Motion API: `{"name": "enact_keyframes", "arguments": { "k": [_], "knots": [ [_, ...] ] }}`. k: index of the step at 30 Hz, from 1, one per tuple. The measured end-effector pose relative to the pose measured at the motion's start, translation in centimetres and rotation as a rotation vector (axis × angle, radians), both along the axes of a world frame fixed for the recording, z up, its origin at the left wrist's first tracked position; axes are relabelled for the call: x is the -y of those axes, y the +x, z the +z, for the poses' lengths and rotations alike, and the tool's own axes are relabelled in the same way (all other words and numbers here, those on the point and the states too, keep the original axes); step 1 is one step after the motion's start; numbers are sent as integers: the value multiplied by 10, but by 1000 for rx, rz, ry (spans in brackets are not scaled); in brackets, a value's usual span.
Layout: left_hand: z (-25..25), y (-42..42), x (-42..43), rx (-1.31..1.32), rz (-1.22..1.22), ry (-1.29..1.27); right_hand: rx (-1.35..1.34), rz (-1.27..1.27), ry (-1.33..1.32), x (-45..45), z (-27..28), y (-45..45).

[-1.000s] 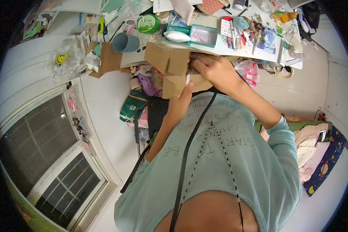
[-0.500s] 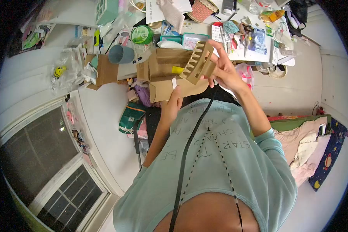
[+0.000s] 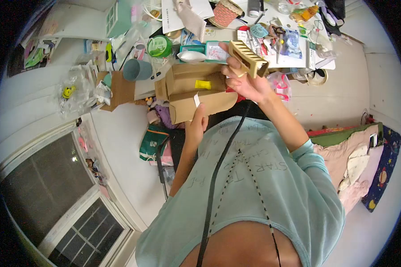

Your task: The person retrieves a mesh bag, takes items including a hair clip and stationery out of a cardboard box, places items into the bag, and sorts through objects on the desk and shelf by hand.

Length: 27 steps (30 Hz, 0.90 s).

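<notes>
A tan claw hair clip is held up in my right hand, with fingers wrapped around its lower left side and its teeth facing away from me. It hangs just above the right end of an open cardboard box. My left hand grips the near flap of this box, thumb on top. A small white slip sticks up from the flap beside that thumb. Inside the box lies a small yellow packet.
Behind the box stands a cluttered white table with a grey-blue cup, a green round container, a white pouch and a pink woven basket. A cardboard piece is at left. A black cord hangs across my front.
My right hand has lifted the hair clip up and right, turning it from upright to slanted. More of the box's inside and the yellow packet now shows. My left hand stays on the flap.
</notes>
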<state>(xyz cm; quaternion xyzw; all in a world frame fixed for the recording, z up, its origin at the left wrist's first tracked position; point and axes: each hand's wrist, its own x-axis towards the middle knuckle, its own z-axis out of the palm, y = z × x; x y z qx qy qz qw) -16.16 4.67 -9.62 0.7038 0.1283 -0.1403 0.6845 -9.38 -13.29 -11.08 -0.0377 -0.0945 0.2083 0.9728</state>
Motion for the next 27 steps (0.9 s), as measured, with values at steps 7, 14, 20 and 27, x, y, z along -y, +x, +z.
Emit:
{"name": "enact_keyframes", "arguments": {
  "k": [7, 14, 20, 27],
  "knots": [
    [-1, 0, -2, -17, -91, 61, -36, 205, 761, 7, 1, -7],
    [-4, 1, 0, -54, -60, 33, 54, 180, 749, 15, -3, -6],
    [-8, 1, -2, -75, -62, 12, 79, 165, 629, 20, -14, -1],
    [-9, 6, -2, -75, -43, 41, 124, 6, 150, 27, -7, 1]
  ]
}}
